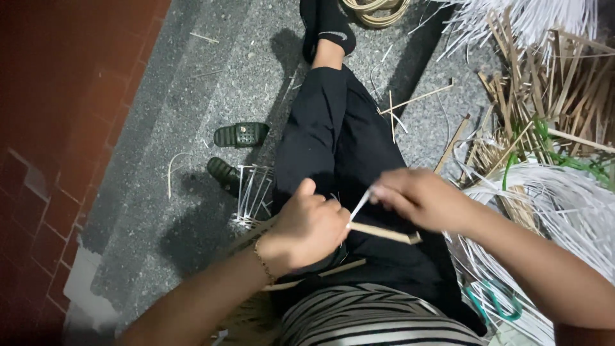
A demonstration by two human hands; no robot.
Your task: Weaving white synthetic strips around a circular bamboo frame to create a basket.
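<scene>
**A:** Bamboo stick (384, 233) over the lap, tan, thin, lying near level. Looks stiff and light; probably splintery along the edges.

**B:** Grip status?

**A:** Left hand (309, 229) fisted tight round the stick's near end, thumb up. Right hand (419, 197) pinched shut on a white strip (360, 204) rising from the stick.

**B:** Strip handling?

**A:** Flat, narrow, flexible. Likely slick, so best held close to the stick, between thumb and fingertip.

**B:** Arm pose?

**A:** Both forearms angled in from below, wrists nearly meeting above the black trousers (333, 147). Left wrist bent slightly, with bracelet.

**B:** Surroundings?

**A:** Grey stone floor (192, 96), green sandals (241, 134) left of the leg, pile of white strips (557, 205) and cut bamboo (551, 90) on the right.
</scene>
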